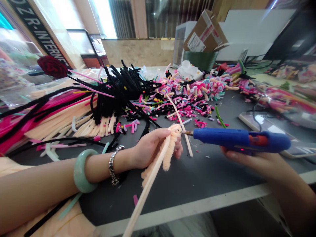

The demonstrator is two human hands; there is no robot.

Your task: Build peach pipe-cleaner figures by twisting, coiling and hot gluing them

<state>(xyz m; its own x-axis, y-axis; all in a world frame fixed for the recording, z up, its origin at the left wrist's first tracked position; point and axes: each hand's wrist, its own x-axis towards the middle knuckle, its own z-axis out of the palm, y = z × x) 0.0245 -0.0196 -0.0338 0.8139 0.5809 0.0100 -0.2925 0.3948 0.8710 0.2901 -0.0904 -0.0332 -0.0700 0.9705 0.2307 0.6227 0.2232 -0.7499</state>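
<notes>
Between the thumb and fingers of my left hand (150,144) is a peach pipe cleaner piece (166,159), curled at the top, with fuzzy lengths hanging down. One long smooth peach strand runs from it toward the lower edge of the view. My right hand (249,159) grips a blue glue gun (222,136) from below, its handle mostly hidden. The gun's metal nozzle meets or nearly meets the curled top of the peach piece. Behind the piece, a loose peach pipe cleaner (181,123) lies on the dark table (197,187).
Bundles of black pipe cleaners (123,82) and peach pipe cleaners (64,118) lie at the left. Several small cut bits (172,105) are scattered mid-table. Under the glue gun rests a phone (296,144). A cardboard box (206,33) sits in a green bin (199,61) behind.
</notes>
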